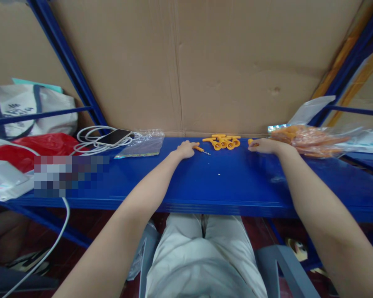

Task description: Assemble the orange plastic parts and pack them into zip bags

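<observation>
My left hand (185, 150) rests low over the blue table, fingers curled at the end of a small corkscrew (200, 149) with a ribbed orange handle and a metal spiral pointing right. My right hand (264, 145) is closed on a yellow-orange plastic piece (250, 141); only its end shows past the fingers. Between the hands lies a group of yellow-orange plastic parts (224, 143), several with funnel-shaped ends facing me and metal inside. Just how the left fingers grip is partly hidden.
A clear plastic bag (144, 144), a phone (114, 138) and coiled white cable (83, 145) lie left. Bagged orange parts (311, 140) lie right. Further left are a red bag (49, 147) and a white power strip (9, 178). Cardboard (224, 66) stands behind the blue table (205, 186).
</observation>
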Motion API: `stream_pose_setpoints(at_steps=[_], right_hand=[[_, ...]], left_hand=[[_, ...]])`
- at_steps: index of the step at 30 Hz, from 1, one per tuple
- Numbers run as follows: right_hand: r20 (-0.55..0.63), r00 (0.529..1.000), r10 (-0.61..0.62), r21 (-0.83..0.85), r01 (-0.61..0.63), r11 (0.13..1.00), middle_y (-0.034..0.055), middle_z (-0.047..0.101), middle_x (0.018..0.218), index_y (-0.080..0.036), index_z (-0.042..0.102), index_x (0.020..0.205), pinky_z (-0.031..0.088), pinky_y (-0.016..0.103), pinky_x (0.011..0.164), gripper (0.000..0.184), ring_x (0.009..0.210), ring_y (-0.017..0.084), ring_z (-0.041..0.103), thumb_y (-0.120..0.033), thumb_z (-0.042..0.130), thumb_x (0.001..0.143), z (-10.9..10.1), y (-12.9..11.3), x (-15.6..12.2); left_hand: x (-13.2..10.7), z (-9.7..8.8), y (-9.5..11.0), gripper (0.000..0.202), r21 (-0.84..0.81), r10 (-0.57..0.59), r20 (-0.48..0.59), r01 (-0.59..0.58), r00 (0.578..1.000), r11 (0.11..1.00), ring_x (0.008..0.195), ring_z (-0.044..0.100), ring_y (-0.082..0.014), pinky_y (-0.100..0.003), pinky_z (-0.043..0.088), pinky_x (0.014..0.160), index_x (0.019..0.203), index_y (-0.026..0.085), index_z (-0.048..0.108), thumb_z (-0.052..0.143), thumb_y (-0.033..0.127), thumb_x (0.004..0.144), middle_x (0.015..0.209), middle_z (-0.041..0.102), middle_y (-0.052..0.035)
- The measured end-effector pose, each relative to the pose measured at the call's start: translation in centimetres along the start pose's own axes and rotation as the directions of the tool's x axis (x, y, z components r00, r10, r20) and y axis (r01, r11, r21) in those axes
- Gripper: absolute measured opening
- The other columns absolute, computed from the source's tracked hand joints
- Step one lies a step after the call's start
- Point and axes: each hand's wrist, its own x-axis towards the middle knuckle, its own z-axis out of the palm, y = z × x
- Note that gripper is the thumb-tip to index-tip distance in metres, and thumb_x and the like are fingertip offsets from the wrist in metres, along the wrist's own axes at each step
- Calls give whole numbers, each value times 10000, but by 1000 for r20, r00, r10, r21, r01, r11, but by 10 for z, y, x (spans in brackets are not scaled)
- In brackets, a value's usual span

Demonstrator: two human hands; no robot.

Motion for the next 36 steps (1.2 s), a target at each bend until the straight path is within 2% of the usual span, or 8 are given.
stream_pose_setpoints(at_steps=[4,8,11,15,19,23,30,36], right_hand=[[-60,998,-2,67,6,998,35,754,825,-211,730,999,546,289,760,229,791,213,713,-324,617,836,-7,-21,-9],[-137,989,-57,160,79,984,13,743,791,-229,684,1184,560,290,725,337,646,175,700,-307,590,871,-6,-31,-9],[-257,953,-158,119,194,974,34,763,865,-223,660,1260,575,317,785,436,728,205,725,-293,638,830,-2,-36,-6],[-363,902,-234,87,283,955,96,752,1110,-187,679,1230,564,360,883,463,948,264,726,-247,686,772,4,-49,-4],[-374,889,-266,133,335,933,110,744,1143,-162,701,1175,556,381,912,408,1008,277,713,-173,661,768,10,-67,-4],[-415,853,-316,165,412,896,95,747,1135,-169,709,1114,558,375,904,368,998,253,714,-104,612,765,17,-78,0],[-436,804,-404,138,503,853,74,747,1132,-211,728,1063,558,378,896,291,1013,242,707,-161,632,793,27,-76,8],[-436,804,-404,114,494,862,83,749,1123,-209,730,1084,560,387,880,310,986,250,716,-164,628,795,29,-72,11]], left_hand=[[-1,-8,1,449,-6,-42,46,42,998,999,1231,599,-269,-397,480,1036,1313,312,636,494,262,890,1339,646,-49],[-1,-15,2,415,-61,28,96,-22,995,998,1139,648,-241,-320,500,976,1238,242,671,546,250,843,1253,700,-70],[-3,-17,2,395,-68,29,99,-22,995,997,1039,685,-240,-288,528,866,1176,202,680,556,193,802,1172,729,-93],[-7,-15,5,366,-60,-1,31,2,1000,998,951,704,-233,-276,525,778,1172,205,633,540,182,819,1097,745,-93],[-7,-11,7,347,-109,2,-54,-8,999,994,954,702,-234,-285,517,794,1222,209,580,516,215,881,1090,743,-101],[-6,-8,10,346,-114,5,-95,-16,995,993,975,697,-240,-303,518,825,1245,218,556,536,265,903,1105,734,-106],[-7,-6,14,357,-97,39,-125,-52,991,994,995,695,-244,-317,517,847,1263,224,542,538,257,907,1093,732,-103],[-7,-5,14,352,-98,74,-141,-89,987,991,980,697,-245,-312,513,832,1253,226,554,549,253,902,1066,734,-93]])
